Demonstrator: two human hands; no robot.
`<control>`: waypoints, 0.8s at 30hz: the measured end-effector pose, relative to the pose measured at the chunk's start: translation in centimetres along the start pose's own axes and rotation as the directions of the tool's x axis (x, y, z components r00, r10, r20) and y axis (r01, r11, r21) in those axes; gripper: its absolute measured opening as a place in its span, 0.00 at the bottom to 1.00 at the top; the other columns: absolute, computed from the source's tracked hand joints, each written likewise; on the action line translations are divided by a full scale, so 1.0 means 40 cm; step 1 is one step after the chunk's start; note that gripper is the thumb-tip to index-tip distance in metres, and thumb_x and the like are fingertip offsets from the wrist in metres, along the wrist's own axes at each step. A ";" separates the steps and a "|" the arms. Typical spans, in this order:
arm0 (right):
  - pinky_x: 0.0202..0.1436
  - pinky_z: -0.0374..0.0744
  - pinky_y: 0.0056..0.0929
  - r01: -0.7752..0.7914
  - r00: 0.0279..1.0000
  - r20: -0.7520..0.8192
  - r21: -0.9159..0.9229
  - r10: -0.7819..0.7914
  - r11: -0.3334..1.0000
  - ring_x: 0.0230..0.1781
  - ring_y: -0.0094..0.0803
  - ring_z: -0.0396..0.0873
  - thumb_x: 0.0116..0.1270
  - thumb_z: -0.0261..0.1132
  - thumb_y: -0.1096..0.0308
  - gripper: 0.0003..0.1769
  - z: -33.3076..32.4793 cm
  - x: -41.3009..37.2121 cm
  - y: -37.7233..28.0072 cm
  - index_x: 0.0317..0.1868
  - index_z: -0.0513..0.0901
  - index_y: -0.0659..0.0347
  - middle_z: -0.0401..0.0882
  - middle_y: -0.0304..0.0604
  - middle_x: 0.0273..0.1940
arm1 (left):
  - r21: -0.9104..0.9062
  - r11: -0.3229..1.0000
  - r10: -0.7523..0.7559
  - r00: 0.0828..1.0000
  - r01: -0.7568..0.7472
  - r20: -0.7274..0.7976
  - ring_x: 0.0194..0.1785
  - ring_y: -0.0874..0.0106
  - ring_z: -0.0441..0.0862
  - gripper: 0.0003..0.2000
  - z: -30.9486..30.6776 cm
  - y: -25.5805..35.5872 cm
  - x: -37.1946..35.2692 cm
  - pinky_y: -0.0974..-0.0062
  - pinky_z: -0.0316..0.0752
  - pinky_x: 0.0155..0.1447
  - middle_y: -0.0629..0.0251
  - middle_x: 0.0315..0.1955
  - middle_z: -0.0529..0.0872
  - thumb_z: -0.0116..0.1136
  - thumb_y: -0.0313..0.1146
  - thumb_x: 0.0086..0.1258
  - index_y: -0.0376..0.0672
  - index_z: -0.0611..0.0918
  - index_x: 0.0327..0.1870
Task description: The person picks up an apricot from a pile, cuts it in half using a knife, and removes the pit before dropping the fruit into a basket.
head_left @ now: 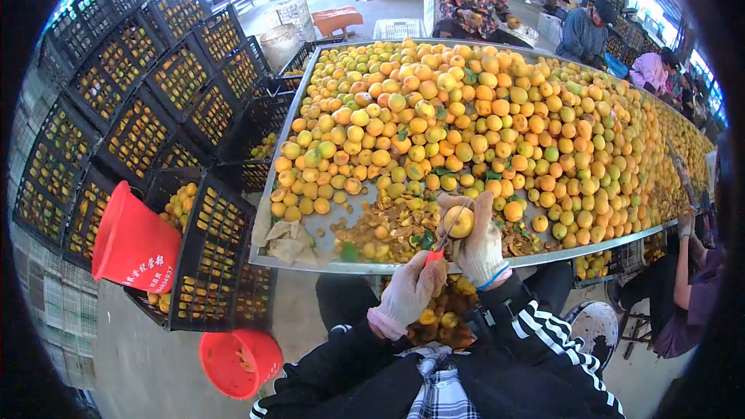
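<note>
My left hand [409, 295], in a whitish work glove, is closed around the red handle of a small knife [436, 254]. The knife's thin blade lies against a round yellow-orange fruit [459, 222]. That fruit sits in my gloved right hand [479, 244], whose fingers are wrapped behind it. Both hands are at the near edge of a metal-rimmed table [365, 267]. Just beyond them lies a heap of cut peel and fruit scraps [396, 225]. Whole fruits [466, 116] in yellow, orange and greenish tones are piled over the table, with a few leaves among them.
Black crates of fruit [124, 70] are stacked at the left. A red bucket [136, 240] leans on a near crate [217, 256]; another red bucket [240, 363] stands on the floor. More fruit lies below my hands. Co-workers [475, 0] sit along the table's far side and at the right.
</note>
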State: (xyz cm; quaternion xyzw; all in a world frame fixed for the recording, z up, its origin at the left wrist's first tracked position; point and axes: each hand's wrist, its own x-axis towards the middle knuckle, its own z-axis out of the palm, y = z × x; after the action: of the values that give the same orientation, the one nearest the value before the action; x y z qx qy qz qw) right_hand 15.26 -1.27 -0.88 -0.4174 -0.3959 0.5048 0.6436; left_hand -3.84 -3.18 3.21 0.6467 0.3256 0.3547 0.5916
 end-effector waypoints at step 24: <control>0.54 0.78 0.28 0.143 0.967 -0.120 -0.465 -0.223 0.874 0.46 0.29 0.80 0.82 0.47 0.47 0.28 0.102 -0.109 -0.089 0.50 0.82 0.65 0.82 0.44 0.46 | 0.402 0.915 0.003 1.000 -0.009 0.017 0.45 0.49 0.82 0.18 -0.006 -0.137 -0.018 0.62 0.76 0.48 0.46 0.41 0.84 0.50 0.37 0.80 0.32 0.75 0.61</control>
State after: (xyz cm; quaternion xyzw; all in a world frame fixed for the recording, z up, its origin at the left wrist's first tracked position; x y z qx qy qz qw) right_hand 11.81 -5.48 3.45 -0.5575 -0.4839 0.2980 0.6051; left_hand -4.42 -3.17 -2.29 0.7583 0.3848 0.2768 0.4475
